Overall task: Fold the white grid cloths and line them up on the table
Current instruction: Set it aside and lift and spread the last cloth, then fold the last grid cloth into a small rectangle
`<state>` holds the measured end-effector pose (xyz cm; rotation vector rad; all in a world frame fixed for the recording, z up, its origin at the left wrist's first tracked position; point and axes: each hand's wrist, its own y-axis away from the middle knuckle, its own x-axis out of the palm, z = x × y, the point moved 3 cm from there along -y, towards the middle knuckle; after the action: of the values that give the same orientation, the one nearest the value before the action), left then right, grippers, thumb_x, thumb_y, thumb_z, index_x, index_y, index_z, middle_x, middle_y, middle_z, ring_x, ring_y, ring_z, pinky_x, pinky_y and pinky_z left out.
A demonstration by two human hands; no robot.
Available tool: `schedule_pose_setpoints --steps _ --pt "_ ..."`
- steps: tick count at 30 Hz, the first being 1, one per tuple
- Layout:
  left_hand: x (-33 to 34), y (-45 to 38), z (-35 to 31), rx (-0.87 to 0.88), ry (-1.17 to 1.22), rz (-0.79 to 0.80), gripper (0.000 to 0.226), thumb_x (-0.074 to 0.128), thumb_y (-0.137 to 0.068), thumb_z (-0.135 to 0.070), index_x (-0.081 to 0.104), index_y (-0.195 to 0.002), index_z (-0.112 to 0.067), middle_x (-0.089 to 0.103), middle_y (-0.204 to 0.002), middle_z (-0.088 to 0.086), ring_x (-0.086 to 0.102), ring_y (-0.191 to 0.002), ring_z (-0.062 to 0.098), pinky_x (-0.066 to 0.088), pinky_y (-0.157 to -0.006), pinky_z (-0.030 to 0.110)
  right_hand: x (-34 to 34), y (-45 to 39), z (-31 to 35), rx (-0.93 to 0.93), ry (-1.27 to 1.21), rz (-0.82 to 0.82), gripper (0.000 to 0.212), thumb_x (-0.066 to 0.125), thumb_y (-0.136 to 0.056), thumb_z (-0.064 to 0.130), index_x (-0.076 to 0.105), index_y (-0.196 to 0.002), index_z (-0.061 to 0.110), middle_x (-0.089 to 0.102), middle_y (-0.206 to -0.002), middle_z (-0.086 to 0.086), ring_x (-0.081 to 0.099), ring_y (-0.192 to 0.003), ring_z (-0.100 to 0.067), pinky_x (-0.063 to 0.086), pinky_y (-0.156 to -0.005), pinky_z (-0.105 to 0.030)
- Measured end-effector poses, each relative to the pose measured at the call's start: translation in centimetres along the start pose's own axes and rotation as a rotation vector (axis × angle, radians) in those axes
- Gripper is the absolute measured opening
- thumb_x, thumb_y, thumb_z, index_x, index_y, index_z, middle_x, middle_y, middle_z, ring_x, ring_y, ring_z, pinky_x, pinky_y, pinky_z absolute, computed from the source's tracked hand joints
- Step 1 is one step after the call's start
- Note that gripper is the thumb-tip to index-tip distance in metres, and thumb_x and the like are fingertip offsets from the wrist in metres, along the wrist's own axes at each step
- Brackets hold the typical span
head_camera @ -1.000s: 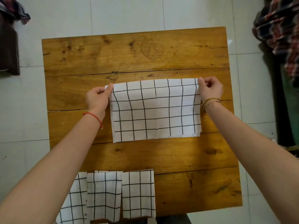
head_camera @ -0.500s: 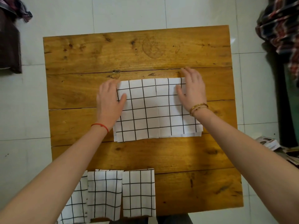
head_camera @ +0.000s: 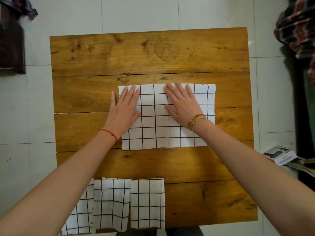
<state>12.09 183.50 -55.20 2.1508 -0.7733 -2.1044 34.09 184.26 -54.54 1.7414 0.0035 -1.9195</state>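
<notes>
A white grid cloth (head_camera: 156, 133), folded into a wide rectangle, lies flat in the middle of the wooden table (head_camera: 153, 55). My left hand (head_camera: 125, 108) presses flat on its left part with fingers straight, the little finger off the cloth's edge. My right hand (head_camera: 182, 103) presses flat on its upper middle, fingers spread. Three folded grid cloths stand side by side along the near edge: one at the left (head_camera: 80, 213) partly under my forearm, one in the middle (head_camera: 110, 205), one to the right (head_camera: 147, 203).
Tiled floor surrounds the table. A small printed box (head_camera: 279, 156) and papers lie on the floor at the right. Dark and plaid clothing (head_camera: 298, 28) hangs at the far right; a dark object (head_camera: 10, 48) sits at the far left.
Both hands let go of the cloth's upper corners, laid flat on it, and have slid inward toward its middle. The cloth now lies flat.
</notes>
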Motion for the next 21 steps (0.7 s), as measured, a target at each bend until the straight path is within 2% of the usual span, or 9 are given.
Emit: schedule_pose_setpoints --steps 6,10,16,21 --pt "-0.2 -0.3 0.0 -0.027 0.042 -0.007 0.076 0.048 -0.097 -0.040 0.006 -0.155 -0.014 0.001 -0.163 0.004 -0.001 -0.150 0.021 0.002 -0.119 0.055 0.0 -3.5 5.8 -0.093 0.034 0.003 0.060 0.024 -0.100 0.043 0.013 -0.152 0.015 0.012 -0.160 -0.001 0.007 -0.147 -0.025 0.009 -0.118 -0.050" --pt "-0.1 -0.5 0.3 -0.028 0.068 -0.002 0.078 0.051 -0.096 -0.038 0.006 -0.155 -0.015 0.001 -0.163 0.004 -0.002 -0.150 0.020 0.001 -0.118 0.056 1.0 -4.4 7.3 -0.057 0.049 0.034 0.059 0.022 -0.101 0.040 0.008 -0.152 0.015 0.007 -0.160 -0.001 0.004 -0.148 -0.024 0.006 -0.118 -0.050" --pt "0.2 -0.5 0.5 -0.039 0.032 0.019 0.080 0.048 -0.096 -0.046 0.003 -0.155 -0.017 -0.004 -0.163 0.000 -0.005 -0.150 0.020 0.004 -0.116 0.060 1.4 -2.2 3.3 0.039 0.024 0.022 0.058 0.022 -0.101 0.038 0.009 -0.153 0.014 0.009 -0.160 0.000 0.004 -0.148 -0.024 0.006 -0.119 -0.050" --pt "0.3 -0.6 0.6 -0.049 0.041 0.046 0.080 0.044 -0.097 -0.047 -0.002 -0.155 -0.019 -0.010 -0.162 -0.002 -0.009 -0.149 0.020 0.005 -0.116 0.063 1.6 2.3 -4.4 0.339 0.021 -0.012 0.059 0.011 -0.100 0.044 0.001 -0.153 0.019 0.001 -0.160 0.001 -0.007 -0.147 -0.024 -0.001 -0.119 -0.049"
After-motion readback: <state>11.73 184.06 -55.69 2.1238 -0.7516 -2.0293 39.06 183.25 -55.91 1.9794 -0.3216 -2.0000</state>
